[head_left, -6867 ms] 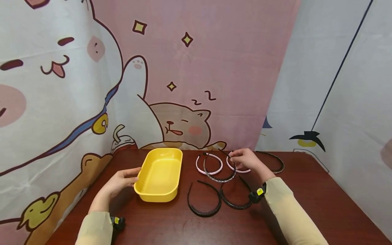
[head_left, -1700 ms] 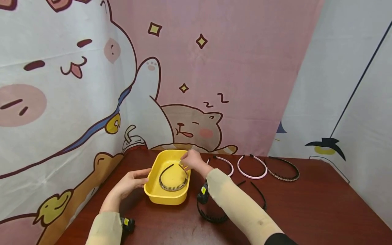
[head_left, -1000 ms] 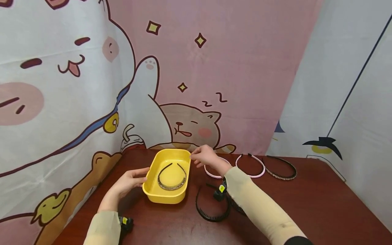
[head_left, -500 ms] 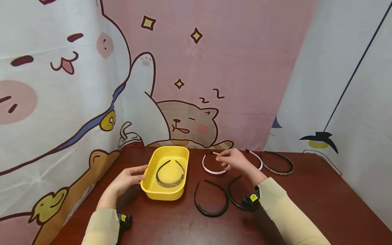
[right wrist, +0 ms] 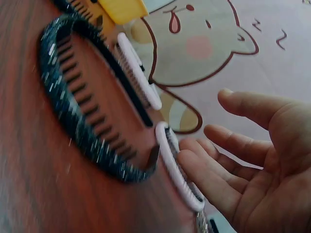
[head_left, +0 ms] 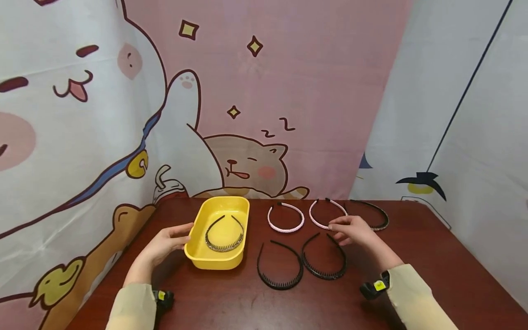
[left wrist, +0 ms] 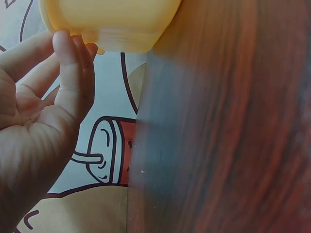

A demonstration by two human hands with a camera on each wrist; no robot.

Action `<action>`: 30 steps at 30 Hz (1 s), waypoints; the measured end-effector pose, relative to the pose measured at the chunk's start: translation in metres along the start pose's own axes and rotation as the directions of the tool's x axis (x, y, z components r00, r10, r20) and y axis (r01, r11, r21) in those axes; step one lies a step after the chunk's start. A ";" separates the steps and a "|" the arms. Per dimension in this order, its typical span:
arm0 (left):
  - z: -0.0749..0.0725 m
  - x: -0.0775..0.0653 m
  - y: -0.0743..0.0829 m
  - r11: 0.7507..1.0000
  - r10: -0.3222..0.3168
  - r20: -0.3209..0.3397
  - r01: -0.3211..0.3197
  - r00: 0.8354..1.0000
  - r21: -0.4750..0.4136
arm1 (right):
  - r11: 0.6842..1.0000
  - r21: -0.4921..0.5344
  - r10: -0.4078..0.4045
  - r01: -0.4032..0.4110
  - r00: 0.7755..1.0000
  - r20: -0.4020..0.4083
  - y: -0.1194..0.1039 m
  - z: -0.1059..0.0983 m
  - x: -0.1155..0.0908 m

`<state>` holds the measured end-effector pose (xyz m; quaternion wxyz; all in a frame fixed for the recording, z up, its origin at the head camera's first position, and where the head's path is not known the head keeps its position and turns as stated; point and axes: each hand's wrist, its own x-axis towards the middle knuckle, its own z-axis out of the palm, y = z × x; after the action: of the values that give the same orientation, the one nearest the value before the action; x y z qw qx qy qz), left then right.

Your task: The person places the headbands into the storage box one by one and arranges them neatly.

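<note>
My left hand (head_left: 167, 240) rests its fingertips on the outer left side of a yellow tray (head_left: 187, 250); the left wrist view shows them at the tray's rim (left wrist: 112, 41). Inside the tray lies a sparkly toothed headband (head_left: 224, 248). My right hand (head_left: 356, 233) holds nothing, its fingers spread and its fingertips beside a pink headband (head_left: 317, 223) at the back. In the right wrist view those fingers overlap the pink headband (right wrist: 177, 172), thumb apart from it. Nearer lies a glittery black headband (head_left: 324, 276).
On the reddish-brown table (head_left: 231, 298), another pink headband (head_left: 285, 230) lies right of the tray and a plain black headband (head_left: 280, 286) in front. A sparkly headband (head_left: 381, 224) lies beyond my right hand. Printed cloth (head_left: 321, 91) hangs behind the table.
The sparkly headband my right hand held earlier now lies in the tray. My right hand has let go and moved right, past the first pink headband. The left hand stays at the tray.
</note>
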<state>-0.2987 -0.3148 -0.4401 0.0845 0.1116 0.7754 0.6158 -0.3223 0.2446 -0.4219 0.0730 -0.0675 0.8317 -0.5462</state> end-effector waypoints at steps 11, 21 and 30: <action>0.000 0.000 0.003 1.000 -0.017 -0.014 0.017 1.000 0.007 | 0.996 0.027 0.076 -0.080 0.987 0.142 0.036 -0.029 -0.019; 0.000 -0.005 0.002 1.000 -0.022 -0.011 0.022 1.000 0.015 | 0.998 -0.006 0.067 -0.067 0.973 0.221 0.046 -0.021 -0.027; 0.001 -0.004 0.003 1.000 0.005 0.010 -0.005 1.000 0.011 | 0.964 -0.242 0.117 -0.107 0.993 0.023 0.030 -0.005 -0.037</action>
<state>-0.2945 -0.3144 -0.4371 0.0862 0.1170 0.7780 0.6113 -0.2880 0.2684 -0.4459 0.1106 -0.0390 0.8927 -0.4352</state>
